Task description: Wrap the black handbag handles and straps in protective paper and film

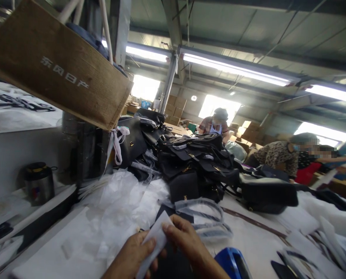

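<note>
A narrow white strip of paper or foam [158, 241] is pinched between both my hands, low in the middle of the head view. My left hand [134, 252] grips its lower left edge, thumb on top. At the upper right end, my right hand [185, 238] closes on it with thumb and fingers. Beneath the hands lies something black, largely hidden by them. Just beyond my right hand are bag handles [209, 219] wrapped in clear plastic. A blue tape dispenser or similar blue object [232, 263] stands to the right of my right wrist.
Black handbags [187, 184] are heaped across the table ahead. Crumpled white tissue [120, 197] covers the left side; white sheets [303, 232] lie right. A steel flask [39, 184] stands at left. A brown bag [59, 69] hangs overhead. Several people [215, 122] work beyond.
</note>
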The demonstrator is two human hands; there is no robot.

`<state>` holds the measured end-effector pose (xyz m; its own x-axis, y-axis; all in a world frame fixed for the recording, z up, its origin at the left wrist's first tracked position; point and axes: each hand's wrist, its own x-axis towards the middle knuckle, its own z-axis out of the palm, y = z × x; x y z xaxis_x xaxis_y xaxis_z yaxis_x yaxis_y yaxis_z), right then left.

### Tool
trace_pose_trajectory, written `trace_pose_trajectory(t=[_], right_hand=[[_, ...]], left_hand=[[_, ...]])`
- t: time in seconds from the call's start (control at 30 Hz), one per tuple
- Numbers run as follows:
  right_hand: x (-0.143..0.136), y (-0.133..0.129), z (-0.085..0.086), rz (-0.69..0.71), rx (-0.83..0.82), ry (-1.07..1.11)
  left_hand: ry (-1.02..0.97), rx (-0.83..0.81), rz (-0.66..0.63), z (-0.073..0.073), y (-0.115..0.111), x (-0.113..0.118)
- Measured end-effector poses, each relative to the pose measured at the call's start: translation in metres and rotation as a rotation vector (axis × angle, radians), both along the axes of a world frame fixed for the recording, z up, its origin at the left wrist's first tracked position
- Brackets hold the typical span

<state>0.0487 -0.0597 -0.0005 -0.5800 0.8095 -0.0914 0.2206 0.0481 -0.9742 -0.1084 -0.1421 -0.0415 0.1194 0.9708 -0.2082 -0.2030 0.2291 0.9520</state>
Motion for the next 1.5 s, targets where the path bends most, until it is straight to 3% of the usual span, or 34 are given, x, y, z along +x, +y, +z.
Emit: trace_pose_trajectory(t=[0.13, 0.2, 0.33, 0.43, 0.57, 0.7, 0.87, 0.97, 1.2, 1.37, 1.5], right_hand=[[0.005, 0.007, 0.009, 0.125, -0.082, 0.058], [0.007, 0.008, 0.011, 0.166, -0.079, 0.066], [0.005, 0.009, 0.012, 0.145, -0.048, 0.038], [0.003, 0.011, 0.013, 0.164, -0.118, 0.023], [0.007, 0.014, 0.018, 0.245, -0.266, 0.079], [0.015, 0.01, 0.02, 0.251, -0.304, 0.185], [0.022, 0.0, 0.008, 0.156, -0.286, 0.259], [0.026, -0.007, -0.004, 0.087, -0.352, 0.31], [0.047, -0.027, -0.002, 0.109, -0.59, 0.47], [0.041, -0.033, -0.008, -0.06, -0.495, 0.364], [0.037, -0.035, -0.016, -0.144, -0.36, 0.282]], left_hand=[[-0.24, -0.147, 0.049, -0.002, 0.002, 0.001], [-0.245, -0.173, 0.062, -0.002, 0.002, 0.003], [-0.026, -0.083, 0.07, -0.006, 0.004, 0.003], [0.095, -0.029, 0.08, -0.006, 0.006, 0.001], [0.203, 0.017, 0.123, 0.005, 0.002, 0.003], [0.416, 0.199, 0.156, 0.018, -0.007, 0.005], [0.922, 0.467, 0.03, 0.01, -0.012, 0.004], [1.089, 0.53, -0.092, 0.004, -0.01, 0.005], [1.097, 0.469, -0.272, 0.019, -0.006, 0.004], [1.1, 0.492, -0.249, 0.023, -0.009, 0.003], [0.84, 0.385, -0.215, 0.013, -0.009, -0.003]])
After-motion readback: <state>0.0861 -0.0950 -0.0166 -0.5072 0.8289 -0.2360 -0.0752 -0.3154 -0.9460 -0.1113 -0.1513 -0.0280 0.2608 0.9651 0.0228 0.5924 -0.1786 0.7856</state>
